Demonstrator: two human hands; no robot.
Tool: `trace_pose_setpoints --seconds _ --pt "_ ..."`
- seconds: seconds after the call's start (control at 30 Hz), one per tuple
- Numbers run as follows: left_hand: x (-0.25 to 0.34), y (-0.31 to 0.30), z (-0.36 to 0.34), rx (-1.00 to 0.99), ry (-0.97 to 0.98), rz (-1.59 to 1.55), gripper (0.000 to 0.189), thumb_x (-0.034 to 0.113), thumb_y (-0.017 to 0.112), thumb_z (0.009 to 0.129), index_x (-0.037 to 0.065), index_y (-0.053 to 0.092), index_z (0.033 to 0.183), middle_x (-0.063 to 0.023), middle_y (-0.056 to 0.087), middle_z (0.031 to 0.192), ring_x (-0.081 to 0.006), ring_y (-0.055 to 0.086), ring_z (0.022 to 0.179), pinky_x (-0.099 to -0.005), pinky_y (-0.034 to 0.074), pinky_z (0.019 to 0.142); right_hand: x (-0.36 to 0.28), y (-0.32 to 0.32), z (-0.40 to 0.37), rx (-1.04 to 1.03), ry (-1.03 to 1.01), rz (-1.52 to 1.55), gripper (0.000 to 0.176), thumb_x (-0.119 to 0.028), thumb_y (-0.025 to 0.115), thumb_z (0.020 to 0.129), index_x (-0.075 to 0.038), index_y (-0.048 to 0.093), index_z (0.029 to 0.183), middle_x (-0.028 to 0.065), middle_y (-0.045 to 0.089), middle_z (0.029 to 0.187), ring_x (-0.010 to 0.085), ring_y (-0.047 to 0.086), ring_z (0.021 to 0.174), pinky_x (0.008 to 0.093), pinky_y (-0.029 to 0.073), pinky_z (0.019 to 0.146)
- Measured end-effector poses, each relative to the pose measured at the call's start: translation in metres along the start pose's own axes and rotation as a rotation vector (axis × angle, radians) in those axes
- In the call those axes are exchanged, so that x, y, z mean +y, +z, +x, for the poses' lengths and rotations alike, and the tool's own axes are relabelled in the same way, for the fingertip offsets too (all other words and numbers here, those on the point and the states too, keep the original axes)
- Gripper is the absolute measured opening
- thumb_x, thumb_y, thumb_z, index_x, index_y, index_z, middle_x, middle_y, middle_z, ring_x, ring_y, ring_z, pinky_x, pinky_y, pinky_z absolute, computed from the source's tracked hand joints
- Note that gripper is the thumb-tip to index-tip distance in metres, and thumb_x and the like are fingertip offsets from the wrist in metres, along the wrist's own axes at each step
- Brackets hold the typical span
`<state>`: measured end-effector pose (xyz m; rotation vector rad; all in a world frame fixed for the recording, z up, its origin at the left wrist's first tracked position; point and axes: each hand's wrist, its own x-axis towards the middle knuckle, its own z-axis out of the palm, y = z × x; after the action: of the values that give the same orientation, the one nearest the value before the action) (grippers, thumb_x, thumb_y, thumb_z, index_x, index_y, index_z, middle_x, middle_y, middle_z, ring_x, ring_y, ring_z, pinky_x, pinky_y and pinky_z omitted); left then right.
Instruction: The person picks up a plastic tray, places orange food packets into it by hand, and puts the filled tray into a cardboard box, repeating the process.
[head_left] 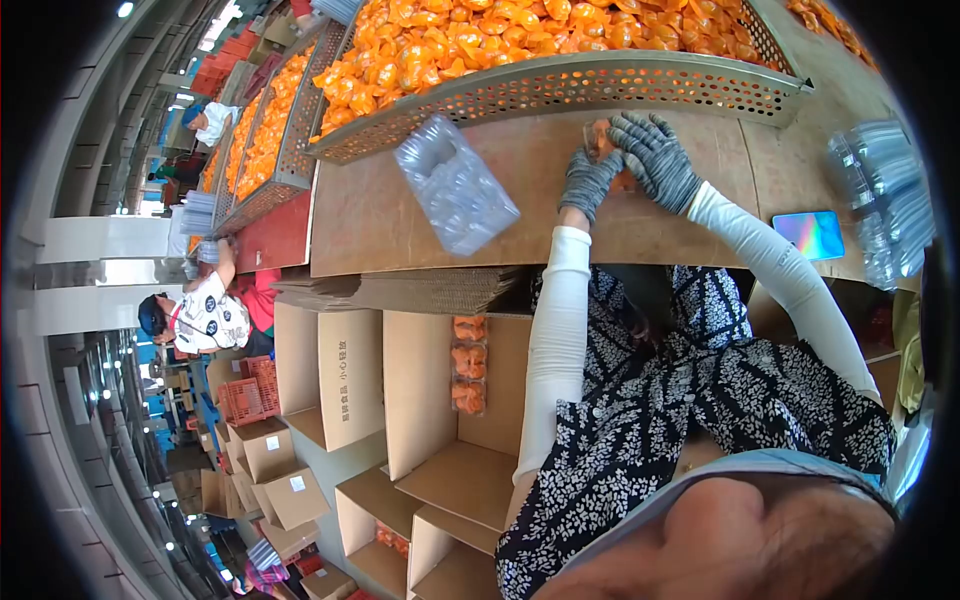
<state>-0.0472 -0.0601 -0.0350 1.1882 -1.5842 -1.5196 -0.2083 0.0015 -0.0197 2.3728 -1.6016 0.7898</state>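
My left hand and my right hand, both in grey knitted gloves, meet on the wooden table. Between and under them is a clear plastic pack with orange pieces inside, mostly covered by the gloves. The left fingers grip its near side, while the right fingers lie across its top and side. To the left of my hands lies a stack of clear plastic trays. Just beyond my hands stands a perforated metal tray, heaped with orange wrapped pieces.
A phone and more stacked clear trays lie at the right. Below the table edge, an open cardboard box holds filled packs; flattened cardboard is above it. Co-workers work at the left.
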Motion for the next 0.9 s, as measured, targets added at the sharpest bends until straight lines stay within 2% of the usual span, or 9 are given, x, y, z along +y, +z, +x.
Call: trace_pose_setpoints --seconds 0.1,0.23,0.3,0.37,0.47,0.63,0.77,0.83,0.9 --pt "0.012 0.002 -0.002 0.116 -0.114 0.112 0.057 0.028 0.08 0.068 -0.004 0.052 0.107 -0.0129 0.061 0.1 -0.0179 0.058 0.09 -0.0296 0.047 0.08 0.014 0.004 -0.004 0.064 -0.041 0.136 0.045 -0.028 0.041 0.093 -0.007 0.045 0.132 0.0129 0.04 0.139 0.0312 0.032 0.132 0.046 0.02 0.11" --pt "-0.009 0.018 -0.005 0.182 0.053 -0.108 0.075 0.033 0.084 0.058 -0.005 0.044 0.11 -0.0164 0.055 0.108 -0.024 0.058 0.092 -0.0337 0.048 0.079 0.013 0.015 -0.023 0.25 0.207 0.534 0.047 -0.03 0.042 0.096 -0.002 0.041 0.134 0.0194 0.035 0.141 0.0328 0.03 0.133 0.0383 0.022 0.11" --pt "0.006 0.027 -0.029 0.155 0.036 -0.054 0.071 0.024 0.085 0.059 -0.002 0.04 0.108 -0.0136 0.052 0.108 -0.0214 0.057 0.09 -0.0325 0.05 0.076 0.001 0.016 -0.037 0.394 0.533 1.041 0.048 -0.032 0.045 0.096 -0.003 0.041 0.134 0.0163 0.032 0.143 0.0282 0.031 0.133 0.0369 0.023 0.109" --pt "0.003 0.037 -0.036 0.151 0.018 -0.33 0.064 0.015 0.083 0.062 0.001 0.039 0.106 -0.0108 0.051 0.103 -0.0181 0.055 0.088 -0.0298 0.052 0.071 -0.003 0.011 -0.039 0.464 0.733 1.301 0.046 -0.031 0.051 0.094 -0.004 0.046 0.13 0.0123 0.045 0.132 0.0211 0.043 0.122 0.0338 0.032 0.105" --pt "-0.022 0.042 -0.044 0.118 0.031 -0.579 0.063 0.011 0.08 0.065 0.003 0.036 0.109 -0.0104 0.05 0.105 -0.0159 0.054 0.086 -0.0287 0.053 0.068 0.025 0.014 -0.056 0.213 0.857 1.841 0.032 -0.021 0.059 0.089 -0.003 0.055 0.115 0.0034 0.061 0.101 0.0114 0.057 0.094 0.0259 0.046 0.087" --pt "-0.068 0.018 -0.085 0.217 0.138 -0.436 0.068 0.015 0.078 0.068 0.004 0.033 0.117 -0.006 0.05 0.103 -0.0138 0.052 0.087 -0.0271 0.05 0.07 -0.014 -0.03 -0.042 -0.233 0.656 1.394 0.051 -0.023 0.064 0.085 0.0 0.048 0.127 0.0051 0.058 0.114 0.0149 0.054 0.108 0.0268 0.042 0.093" --pt "-0.01 -0.047 -0.202 0.165 0.118 -0.75 0.065 0.021 0.074 0.073 0.004 0.035 0.123 -0.0065 0.052 0.105 -0.0167 0.053 0.093 -0.0302 0.048 0.079 -0.066 -0.022 -0.043 -0.337 0.539 1.596 0.056 -0.02 0.062 0.086 0.0 0.041 0.134 0.0099 0.053 0.125 0.0165 0.05 0.113 0.0312 0.038 0.098" --pt "-0.022 -0.078 -0.236 0.153 0.36 -0.653 0.056 0.023 0.068 0.078 0.005 0.042 0.124 -0.0077 0.054 0.108 -0.017 0.054 0.098 -0.0328 0.047 0.085 -0.065 -0.011 -0.043 -0.414 0.318 1.255 0.054 -0.022 0.061 0.088 0.0 0.042 0.133 0.0093 0.052 0.126 0.0172 0.05 0.112 0.0306 0.037 0.099" --pt "-0.051 -0.106 -0.284 0.422 0.202 -0.446 0.071 0.023 0.077 0.069 0.008 0.044 0.13 -0.0081 0.052 0.123 -0.0204 0.053 0.11 -0.0318 0.045 0.093 -0.07 -0.006 -0.04 -0.282 0.179 1.055 0.047 -0.02 0.058 0.09 0.0 0.045 0.13 0.0085 0.055 0.123 0.0173 0.051 0.111 0.0297 0.037 0.098"
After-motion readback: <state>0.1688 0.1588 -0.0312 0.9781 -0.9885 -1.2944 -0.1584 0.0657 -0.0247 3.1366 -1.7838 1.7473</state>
